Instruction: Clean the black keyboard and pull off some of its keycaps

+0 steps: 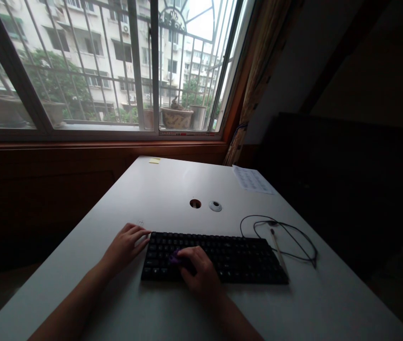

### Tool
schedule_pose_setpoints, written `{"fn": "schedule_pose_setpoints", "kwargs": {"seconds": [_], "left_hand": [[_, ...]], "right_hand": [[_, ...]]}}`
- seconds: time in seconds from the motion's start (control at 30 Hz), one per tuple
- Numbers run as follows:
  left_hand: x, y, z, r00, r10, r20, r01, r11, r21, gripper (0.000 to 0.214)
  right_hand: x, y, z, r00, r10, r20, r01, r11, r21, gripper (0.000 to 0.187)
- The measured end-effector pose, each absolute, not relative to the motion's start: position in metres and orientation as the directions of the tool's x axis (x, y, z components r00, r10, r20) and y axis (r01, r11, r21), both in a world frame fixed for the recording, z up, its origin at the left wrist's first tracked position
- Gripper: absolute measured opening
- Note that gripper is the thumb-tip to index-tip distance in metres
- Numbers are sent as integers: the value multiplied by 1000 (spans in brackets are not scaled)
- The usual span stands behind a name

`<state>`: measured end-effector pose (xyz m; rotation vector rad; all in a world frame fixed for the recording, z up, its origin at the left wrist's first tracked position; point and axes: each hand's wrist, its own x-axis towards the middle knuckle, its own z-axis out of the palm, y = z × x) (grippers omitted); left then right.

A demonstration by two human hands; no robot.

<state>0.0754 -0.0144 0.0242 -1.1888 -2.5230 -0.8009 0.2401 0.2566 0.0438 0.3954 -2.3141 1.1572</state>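
A black keyboard (pixel 251 260) lies flat on the white table (pixel 173 184). My left hand (pixel 126 244) rests at the keyboard's left end, fingers stretched out and touching its upper left corner. Over the left half of the keys, my right hand (pixel 199 271) is closed on a small purple lump (pixel 175 258), which touches the keys. Its exact kind is unclear, since the fingers cover part of it. Beside the keyboard's right end lies a thin pale stick with a dark tip (pixel 276 246), perhaps a brush or swab.
A black cable (pixel 304 258) loops behind the keyboard at the right. Farther back are a round hole (pixel 195 203) in the tabletop, a round grommet cover (pixel 215 206), a printed sheet (pixel 253 180) and a yellow sticky note (pixel 154 161). A barred window (pixel 157 71) stands beyond the table.
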Motion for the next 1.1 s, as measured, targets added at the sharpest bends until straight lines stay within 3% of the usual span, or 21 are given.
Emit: {"fn": "schedule_pose_setpoints", "kwargs": {"seconds": [0.53, 0.7, 0.93, 1.1], "left_hand": [[88, -6, 34, -651, 620, 437, 759, 543, 360, 31], [89, -4, 33, -647, 627, 433, 762, 553, 336, 34], [92, -3, 33, -652, 623, 431, 751, 610, 253, 34], [93, -3, 31, -655, 596, 466, 739, 634, 228, 31]], "right_hand": [[221, 258, 66, -850, -110, 515, -459, 633, -623, 38], [182, 251, 77, -836, -195, 512, -472, 732, -492, 25], [148, 235, 73, -809, -467, 356, -548, 818, -174, 25], [155, 250, 74, -833, -457, 313, -524, 833, -179, 31]]}}
